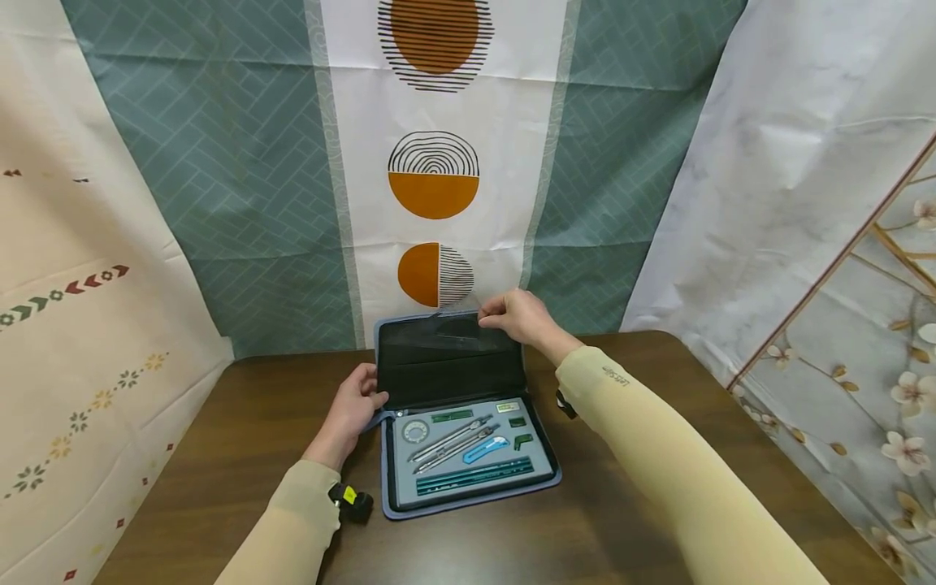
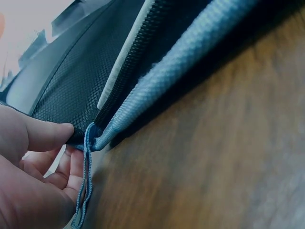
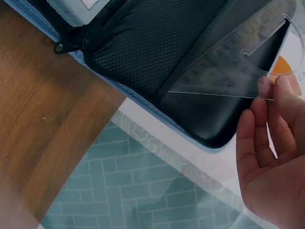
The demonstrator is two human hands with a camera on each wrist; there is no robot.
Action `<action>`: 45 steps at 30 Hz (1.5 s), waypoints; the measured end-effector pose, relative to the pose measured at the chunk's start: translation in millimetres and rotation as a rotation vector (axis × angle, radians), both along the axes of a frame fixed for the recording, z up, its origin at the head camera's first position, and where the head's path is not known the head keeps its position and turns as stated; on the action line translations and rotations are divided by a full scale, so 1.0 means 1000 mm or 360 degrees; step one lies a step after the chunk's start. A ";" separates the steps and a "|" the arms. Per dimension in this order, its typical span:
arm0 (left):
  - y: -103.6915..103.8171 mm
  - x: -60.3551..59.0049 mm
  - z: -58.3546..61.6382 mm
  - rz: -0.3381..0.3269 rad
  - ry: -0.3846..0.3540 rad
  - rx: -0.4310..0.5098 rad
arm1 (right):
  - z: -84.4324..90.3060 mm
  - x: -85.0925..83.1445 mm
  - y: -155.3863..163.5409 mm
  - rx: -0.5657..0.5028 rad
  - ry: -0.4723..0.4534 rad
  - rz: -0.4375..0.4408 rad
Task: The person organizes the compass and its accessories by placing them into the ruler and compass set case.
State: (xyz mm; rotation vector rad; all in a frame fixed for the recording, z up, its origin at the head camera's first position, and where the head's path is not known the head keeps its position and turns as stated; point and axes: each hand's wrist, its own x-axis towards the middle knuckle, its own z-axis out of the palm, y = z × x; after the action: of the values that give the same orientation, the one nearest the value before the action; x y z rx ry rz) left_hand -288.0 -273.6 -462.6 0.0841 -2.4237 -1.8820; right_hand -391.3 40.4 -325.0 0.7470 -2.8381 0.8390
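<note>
A zippered drawing-instrument case point(image 1: 475, 497) with a blue edge lies open on the table, its black lid point(image 1: 439, 386) raised at the back. My left hand point(image 1: 354, 406) pinches the lid's left edge between thumb and fingers, close to the hinge; a blue cord loop point(image 2: 86, 167) hangs beside the fingers. At the lid's top right, my right hand point(image 1: 522, 318) pinches a clear plastic set square point(image 3: 209, 76) by its edge. The right wrist view shows it overlapping the lid's dark mesh pocket point(image 3: 157, 43), with another clear curved piece beside it, perhaps a protractor.
In the case's grey tray point(image 1: 402, 491) lie two compasses point(image 1: 449, 443), a blue cutter point(image 1: 485, 449), green pencils point(image 1: 475, 477), a round white piece point(image 1: 415, 431) and several small items. The brown table point(image 1: 614, 487) meets a hanging patterned cloth point(image 1: 256, 203) behind the case.
</note>
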 end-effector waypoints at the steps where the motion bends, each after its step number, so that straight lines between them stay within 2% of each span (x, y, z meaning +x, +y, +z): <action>1: 0.000 0.000 0.000 0.0000 0.0003 0.0001 | -0.001 -0.001 0.000 0.0004 -0.0004 0.0004; 8: 0.003 0.000 0.000 0.0006 0.0026 -0.0010 | -0.011 -0.005 0.001 0.0046 -0.0025 0.0000; 17: 0.002 -0.001 0.001 0.0022 0.0035 -0.0008 | -0.020 -0.005 -0.007 0.0179 -0.0006 0.0041; 26: 0.001 -0.001 -0.002 0.0048 0.0039 -0.0001 | -0.041 0.000 -0.012 0.0342 -0.0037 0.0105; 37: 0.002 -0.001 0.001 0.0028 0.0051 -0.0023 | -0.054 0.011 -0.017 0.0486 0.0082 0.0129; 45: 0.001 0.006 0.005 -0.0026 0.0091 0.0010 | -0.057 0.020 -0.016 0.0451 0.0238 0.0065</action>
State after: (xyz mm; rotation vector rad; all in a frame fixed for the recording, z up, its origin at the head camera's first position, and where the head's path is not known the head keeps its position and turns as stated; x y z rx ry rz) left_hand -282.0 -272.4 -457.7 0.0104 -2.3889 -1.8718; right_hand -371.2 24.6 -382.4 0.8615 -2.8446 0.3687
